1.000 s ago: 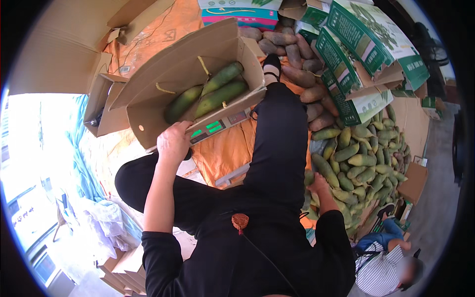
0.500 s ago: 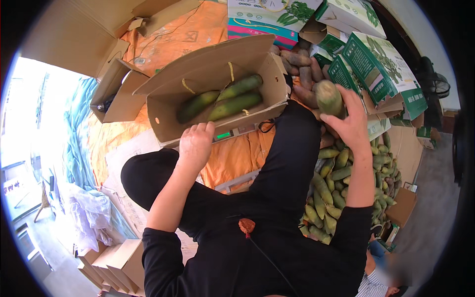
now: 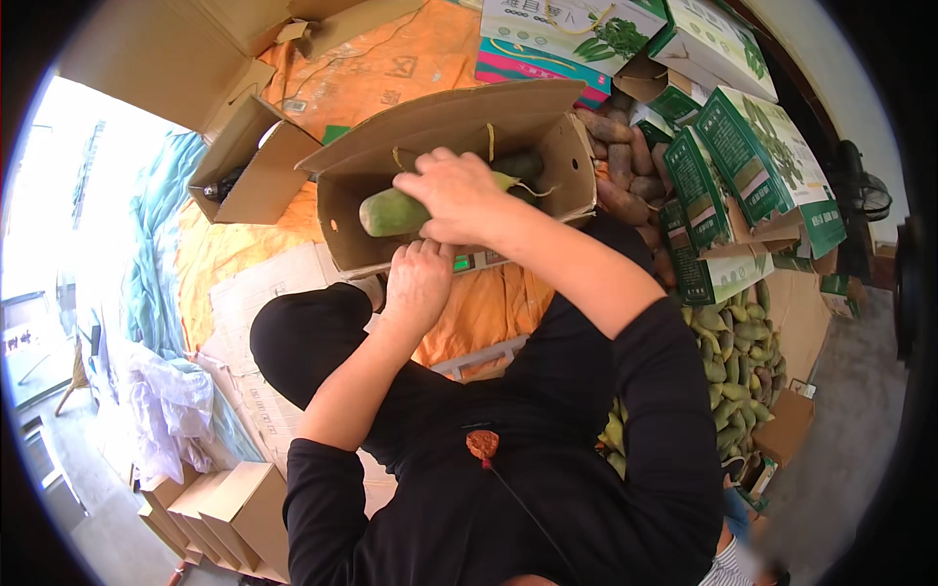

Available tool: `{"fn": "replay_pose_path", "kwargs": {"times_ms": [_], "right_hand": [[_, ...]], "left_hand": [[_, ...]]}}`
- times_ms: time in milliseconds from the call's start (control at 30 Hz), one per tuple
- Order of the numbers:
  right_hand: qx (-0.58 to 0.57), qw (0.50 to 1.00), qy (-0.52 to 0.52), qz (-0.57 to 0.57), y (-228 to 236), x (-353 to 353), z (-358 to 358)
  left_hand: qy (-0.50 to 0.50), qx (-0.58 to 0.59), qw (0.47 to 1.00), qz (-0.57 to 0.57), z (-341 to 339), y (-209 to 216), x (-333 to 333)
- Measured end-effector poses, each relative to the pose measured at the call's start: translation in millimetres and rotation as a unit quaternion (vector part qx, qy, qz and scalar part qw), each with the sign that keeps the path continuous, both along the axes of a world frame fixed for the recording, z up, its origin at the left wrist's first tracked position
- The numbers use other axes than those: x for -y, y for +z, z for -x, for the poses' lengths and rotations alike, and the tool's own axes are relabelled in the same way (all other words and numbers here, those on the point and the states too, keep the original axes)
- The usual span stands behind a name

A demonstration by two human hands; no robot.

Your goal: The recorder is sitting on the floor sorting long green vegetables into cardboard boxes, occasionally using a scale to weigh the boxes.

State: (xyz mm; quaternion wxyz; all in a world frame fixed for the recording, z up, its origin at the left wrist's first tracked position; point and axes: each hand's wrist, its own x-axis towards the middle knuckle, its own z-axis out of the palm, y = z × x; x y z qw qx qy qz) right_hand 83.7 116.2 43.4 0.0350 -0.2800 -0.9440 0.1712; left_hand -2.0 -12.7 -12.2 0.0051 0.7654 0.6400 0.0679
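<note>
My right hand (image 3: 455, 193) is closed over a thick green radish (image 3: 389, 214) inside the open cardboard box (image 3: 459, 109). The radish lies lengthwise, its cut end to the left and its thin root tail to the right. Behind it a darker green radish (image 3: 526, 166) shows in part; my hand hides most of what else lies there. My left hand (image 3: 421, 281) has its fingers curled on the near wall of the box. Yellow cord handles (image 3: 491, 143) stick out of the far wall. Below the near wall shows a scale's lit green display (image 3: 462, 263).
A heap of green radishes (image 3: 738, 361) lies at my right, with reddish-brown roots (image 3: 621, 161) beyond it. Printed green-and-white cartons (image 3: 772, 161) stand at the far right. A smaller open box (image 3: 259, 176) is at the left, folded cardboard (image 3: 230, 518) at the lower left. Another person (image 3: 728, 562) appears lower right.
My right hand has swung left from beside the heaps, carrying the radish into the box. The left hand stays on the near wall.
</note>
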Motion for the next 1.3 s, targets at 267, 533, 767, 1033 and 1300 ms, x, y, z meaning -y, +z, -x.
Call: {"fn": "replay_pose_path", "kwargs": {"times_ms": [267, 533, 767, 1033, 1300], "right_hand": [[-0.004, 0.999, 0.022, 0.022, -27, -1, 19], [-0.321, 0.914, -0.163, 0.187, 52, -37, -145], [-0.181, 0.873, -0.431, 0.143, -38, 11, -329], [0.062, 0.766, -0.581, 0.269, -217, 152, -437], [0.005, 0.658, -0.660, 0.361, -296, 204, -408]], "left_hand": [[0.013, 0.084, 0.996, 0.030, 2, -1, -3], [0.022, 0.054, 0.998, 0.023, 2, -4, -6], [0.022, 0.039, 0.998, 0.042, -9, 5, -11], [0.035, 0.047, 0.997, 0.053, -13, 10, -12], [0.045, 0.038, 0.996, 0.061, -14, 5, -11]]}}
